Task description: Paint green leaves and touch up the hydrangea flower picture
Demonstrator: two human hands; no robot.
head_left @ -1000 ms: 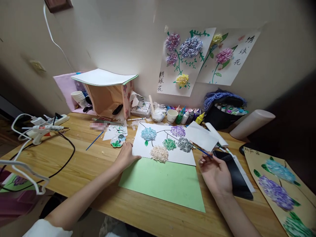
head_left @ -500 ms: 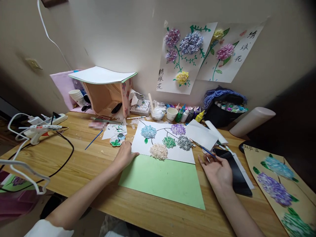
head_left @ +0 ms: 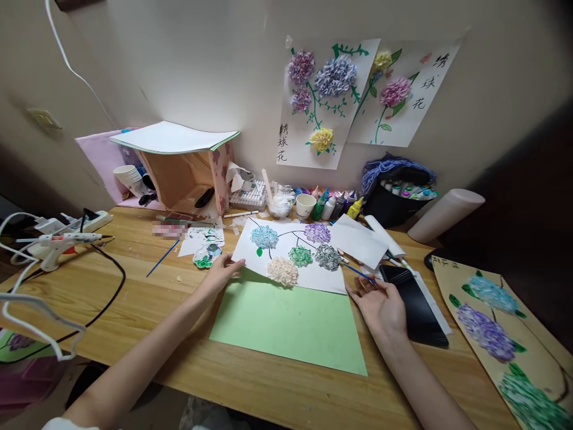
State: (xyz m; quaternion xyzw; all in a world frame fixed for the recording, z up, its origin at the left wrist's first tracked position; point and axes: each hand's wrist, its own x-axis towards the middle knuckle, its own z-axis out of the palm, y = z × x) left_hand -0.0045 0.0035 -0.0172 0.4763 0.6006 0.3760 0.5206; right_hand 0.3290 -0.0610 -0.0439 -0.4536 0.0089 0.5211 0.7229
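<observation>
Across the lower centre of the frame lies a green sheet (head_left: 289, 328), and at its far edge, mid-frame, the left hand (head_left: 221, 272) pinches the lower left corner of the white flower sheet (head_left: 282, 248). Right of centre, the right hand (head_left: 380, 306) curls around a blue paintbrush (head_left: 359, 274), its contact with the sheet unclear; farther back, flower pictures (head_left: 329, 113) hang at upper right.
</observation>
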